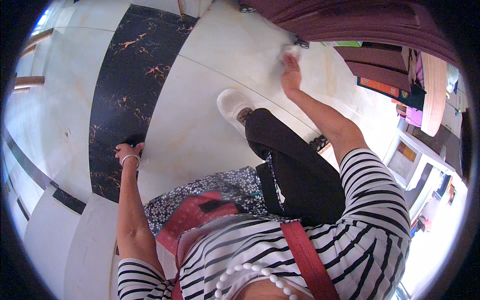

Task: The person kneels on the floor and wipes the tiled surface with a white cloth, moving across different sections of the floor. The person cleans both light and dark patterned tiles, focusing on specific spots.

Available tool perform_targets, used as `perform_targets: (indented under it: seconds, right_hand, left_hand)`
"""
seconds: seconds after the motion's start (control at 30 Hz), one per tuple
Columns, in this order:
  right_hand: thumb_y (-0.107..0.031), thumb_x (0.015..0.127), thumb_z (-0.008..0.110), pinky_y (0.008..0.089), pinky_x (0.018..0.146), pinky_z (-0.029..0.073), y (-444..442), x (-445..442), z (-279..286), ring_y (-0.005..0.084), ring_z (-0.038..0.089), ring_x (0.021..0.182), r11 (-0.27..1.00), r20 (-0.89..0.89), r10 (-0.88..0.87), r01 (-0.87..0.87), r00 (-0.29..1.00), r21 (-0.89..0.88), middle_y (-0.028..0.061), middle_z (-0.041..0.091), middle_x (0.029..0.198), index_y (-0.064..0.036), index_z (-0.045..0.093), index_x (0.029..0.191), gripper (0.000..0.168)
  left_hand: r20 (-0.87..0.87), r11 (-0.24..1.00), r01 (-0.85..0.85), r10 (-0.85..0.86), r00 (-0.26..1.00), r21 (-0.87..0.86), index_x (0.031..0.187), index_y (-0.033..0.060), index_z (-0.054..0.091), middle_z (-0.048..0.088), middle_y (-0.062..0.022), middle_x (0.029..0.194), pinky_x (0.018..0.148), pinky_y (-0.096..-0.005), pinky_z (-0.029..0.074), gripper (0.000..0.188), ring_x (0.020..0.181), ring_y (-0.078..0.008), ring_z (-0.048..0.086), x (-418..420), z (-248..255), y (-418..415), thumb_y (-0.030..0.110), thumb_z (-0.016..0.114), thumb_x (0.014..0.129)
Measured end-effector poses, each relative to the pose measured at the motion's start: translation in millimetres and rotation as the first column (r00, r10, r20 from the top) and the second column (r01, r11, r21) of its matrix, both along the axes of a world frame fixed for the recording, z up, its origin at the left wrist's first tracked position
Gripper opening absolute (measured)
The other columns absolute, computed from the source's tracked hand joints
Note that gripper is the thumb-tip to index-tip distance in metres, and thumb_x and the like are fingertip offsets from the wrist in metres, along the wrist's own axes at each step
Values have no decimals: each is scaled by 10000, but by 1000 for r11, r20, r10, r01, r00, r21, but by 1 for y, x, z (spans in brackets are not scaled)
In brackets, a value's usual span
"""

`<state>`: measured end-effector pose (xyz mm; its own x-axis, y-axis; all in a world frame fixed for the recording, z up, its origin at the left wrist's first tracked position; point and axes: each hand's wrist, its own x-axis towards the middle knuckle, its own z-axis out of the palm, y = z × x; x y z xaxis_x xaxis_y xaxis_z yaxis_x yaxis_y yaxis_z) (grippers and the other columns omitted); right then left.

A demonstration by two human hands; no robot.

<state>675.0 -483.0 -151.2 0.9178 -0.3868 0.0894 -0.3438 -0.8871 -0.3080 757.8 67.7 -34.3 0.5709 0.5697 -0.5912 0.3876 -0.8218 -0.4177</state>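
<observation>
My right hand [291, 73] reaches forward over the pale marble-look floor tiles [210, 48]. It is blurred by motion, with a whitish thing at its fingertips that is too blurred to name. A small black wheel or foot [302, 44] lies just beyond those fingers, at the edge of the dark maroon cloth. Low on the left, my left hand [129, 150] is over the black veined stone strip [129, 86]. Its fingers are bent around or against something dark, which is mostly hidden. A white band circles the left wrist.
Maroon cloth [348, 18] hangs at the upper right. Beneath it stand boxes, one orange and black [378, 87], beside a light wooden board [433, 93]. My white shoe [234, 107] rests on the tiles between my hands. Wooden legs [30, 81] show at the far left.
</observation>
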Motion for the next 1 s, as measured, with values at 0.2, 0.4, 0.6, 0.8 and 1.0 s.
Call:
perform_targets:
  seconds: [0.2, 0.4, 0.6, 0.8, 1.0]
  right_hand:
    - [64, 725, 347, 311, 945, 325, 92, 81, 75, 243, 435, 1098, 876, 137, 199, -239, 970, 419, 100, 493, 1154, -94, 504, 1115, 449]
    - [14, 690, 409, 359, 955, 290, -11, 60, 32, 316, 403, 1084, 988, 89, -77, 65, 993, 139, 167, 466, 1149, 20, 480, 1066, 382]
    - [-186, 639, 553, 407, 966, 231, 31, 115, -28, 307, 325, 1135, 889, -121, -455, 440, 882, -129, 159, 440, 1162, 17, 474, 1083, 495]
    - [-240, 646, 565, 406, 915, 297, 2, 150, -25, 265, 447, 1028, 961, -387, -274, 267, 880, -74, 119, 530, 1046, -20, 547, 972, 394]
    - [48, 657, 403, 403, 983, 230, 67, 141, -7, 308, 337, 1167, 931, 110, 332, -345, 937, 121, 159, 404, 1227, -73, 447, 1142, 503]
  left_hand:
    - [-15, 1000, 3, -3, 1000, 26, 1265, -88, 88, 208, -389, 1228, 851, -423, 415, 1138, 1109, -438, 369, -16, -38, 44, 503, 722, 527]
    - [-10, 1000, 10, -9, 1000, 21, 1262, -99, 76, 203, -419, 1204, 838, -415, 426, 1150, 1060, -459, 409, -7, -3, -1, 523, 706, 529]
    - [-88, 999, 23, -21, 996, 28, 1251, -119, 82, 214, -412, 1207, 851, -401, 416, 1162, 1121, -435, 356, 2, 6, -5, 581, 671, 534]
    - [-59, 999, 43, -42, 997, 18, 1232, -146, 103, 252, -410, 1188, 840, -399, 426, 1152, 1116, -452, 349, 1, 5, -8, 558, 688, 532]
    - [-55, 1000, 29, -28, 998, 8, 1242, -131, 104, 243, -412, 1193, 837, -396, 429, 1136, 1121, -440, 352, 3, 10, -14, 550, 685, 543]
